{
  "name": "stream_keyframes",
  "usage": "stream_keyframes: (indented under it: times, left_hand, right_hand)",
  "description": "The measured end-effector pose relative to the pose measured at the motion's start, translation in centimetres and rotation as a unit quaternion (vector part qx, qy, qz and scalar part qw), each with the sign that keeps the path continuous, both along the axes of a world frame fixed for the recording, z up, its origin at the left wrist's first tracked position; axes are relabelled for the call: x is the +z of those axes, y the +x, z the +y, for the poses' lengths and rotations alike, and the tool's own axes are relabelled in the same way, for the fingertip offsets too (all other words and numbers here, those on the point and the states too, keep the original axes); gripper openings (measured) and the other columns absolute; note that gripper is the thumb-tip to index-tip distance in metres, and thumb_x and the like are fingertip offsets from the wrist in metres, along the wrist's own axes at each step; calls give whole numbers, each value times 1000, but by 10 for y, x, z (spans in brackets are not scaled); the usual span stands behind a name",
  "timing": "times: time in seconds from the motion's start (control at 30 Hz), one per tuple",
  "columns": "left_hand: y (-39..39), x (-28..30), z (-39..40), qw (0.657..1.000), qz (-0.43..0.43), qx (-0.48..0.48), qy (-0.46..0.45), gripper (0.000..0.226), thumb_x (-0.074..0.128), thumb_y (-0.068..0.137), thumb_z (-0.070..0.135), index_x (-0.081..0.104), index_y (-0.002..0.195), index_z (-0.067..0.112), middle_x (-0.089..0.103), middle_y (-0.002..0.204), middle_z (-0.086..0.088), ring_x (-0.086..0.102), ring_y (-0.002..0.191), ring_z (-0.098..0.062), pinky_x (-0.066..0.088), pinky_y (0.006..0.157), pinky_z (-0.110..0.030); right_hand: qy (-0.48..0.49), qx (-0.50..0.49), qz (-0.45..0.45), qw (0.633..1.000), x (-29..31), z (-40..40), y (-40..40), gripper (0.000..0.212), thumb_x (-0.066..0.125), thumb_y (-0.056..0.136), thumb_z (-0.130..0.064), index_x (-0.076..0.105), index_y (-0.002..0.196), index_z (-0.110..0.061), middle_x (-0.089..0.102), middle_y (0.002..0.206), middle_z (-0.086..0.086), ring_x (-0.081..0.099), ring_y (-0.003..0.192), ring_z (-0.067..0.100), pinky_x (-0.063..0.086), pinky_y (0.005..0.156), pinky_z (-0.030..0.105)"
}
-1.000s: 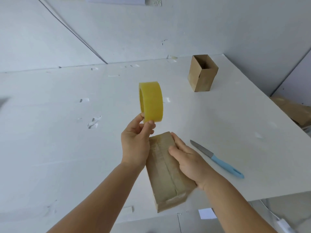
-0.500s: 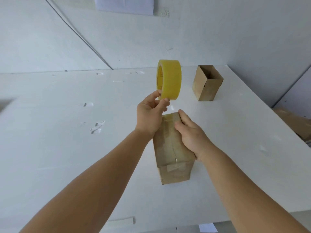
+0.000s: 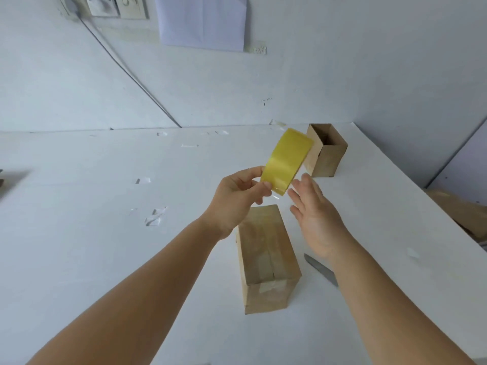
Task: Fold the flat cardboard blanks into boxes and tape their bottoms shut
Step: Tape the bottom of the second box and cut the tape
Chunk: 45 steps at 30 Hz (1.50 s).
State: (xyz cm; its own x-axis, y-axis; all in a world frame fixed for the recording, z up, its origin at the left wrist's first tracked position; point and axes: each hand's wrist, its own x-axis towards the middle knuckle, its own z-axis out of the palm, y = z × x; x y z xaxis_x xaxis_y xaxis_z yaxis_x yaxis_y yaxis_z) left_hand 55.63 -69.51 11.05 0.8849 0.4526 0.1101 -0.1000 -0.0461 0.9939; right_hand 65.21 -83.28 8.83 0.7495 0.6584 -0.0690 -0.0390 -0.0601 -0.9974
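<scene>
Above the tabletop [image 3: 79,233] my left hand [image 3: 234,198] pinches the lower rim of the yellow tape roll [image 3: 286,162] between thumb and fingers, holding it tilted in the air. My right hand [image 3: 313,217] hovers just beside the roll, fingers straight and slightly spread, gripping nothing. Below both hands the taped box [image 3: 266,259] stands on the tabletop with its sealed bottom facing up, clear tape running along the seam. An open box [image 3: 326,154] stands upright near the far corner. What looks like a knife blade [image 3: 320,270] pokes out from behind my right forearm, its handle hidden.
</scene>
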Motion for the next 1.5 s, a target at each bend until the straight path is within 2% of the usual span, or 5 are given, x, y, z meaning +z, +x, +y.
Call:
stream_keyframes:
  times: [0.4,0.53,0.87,1.17,1.5]
  left_hand:
    - [-37,19,-26,975,183,-124,-33,26,70,72,34,66,86,13,61,68,6,45,62,-11,45,69,-25]
    - [-43,22,-29,966,213,-123,-75,11,66,85,23,67,81,13,59,69,6,44,63,-10,48,71,-24]
    - [-56,19,-39,960,239,-104,-104,6,59,94,16,60,91,10,60,78,0,60,71,-13,54,69,-24]
    - [-78,25,-29,958,279,27,58,15,67,85,7,62,99,5,63,57,3,59,58,-12,58,64,-24]
    - [-91,11,-12,920,369,8,129,20,69,83,12,61,101,7,68,63,1,63,60,-17,57,67,-27]
  right_hand:
    - [206,61,150,965,30,-39,5,117,88,44,-56,39,139,-11,56,131,12,61,113,28,55,80,42]
    - [236,62,143,959,29,-45,0,96,93,31,-53,48,110,-21,57,90,-1,62,78,13,55,66,38]
    - [206,98,78,971,35,-54,-6,99,75,42,-77,48,115,-15,46,71,-7,46,65,9,47,77,40]
    - [52,32,-131,990,40,-76,3,31,56,65,-62,61,83,-37,52,82,2,51,78,15,48,73,30]
    - [-254,80,-332,905,30,-95,14,28,64,70,-55,51,84,-35,54,85,-9,50,80,12,37,59,27]
